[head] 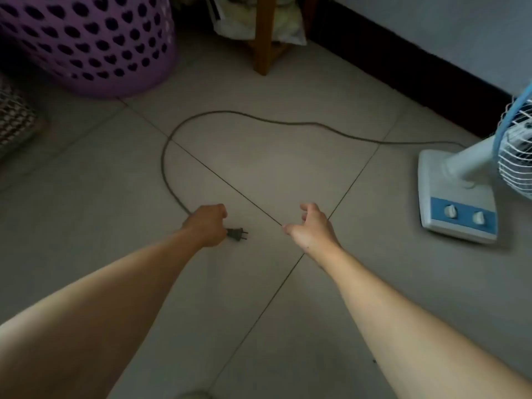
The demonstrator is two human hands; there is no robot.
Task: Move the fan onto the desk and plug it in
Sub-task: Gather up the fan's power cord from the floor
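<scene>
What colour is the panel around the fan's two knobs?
Blue, set in the fan's white base; head view shows it.

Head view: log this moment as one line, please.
left hand: shut on plug | right hand: open, empty | fan: on floor | cord: looped on floor

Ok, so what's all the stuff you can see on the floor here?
fan: one, white and blue, standing on the floor at right
cord: one, dark, looping across the tiles from the fan
plug: one, black, two prongs, at the cord's end
basket: one, purple with holes, top left
wooden leg: one, brown, top middle
bag: one, pale, behind the leg
floor: grey tiles
left hand: closed around the cord at the plug
right hand: open, empty, above the floor
</scene>
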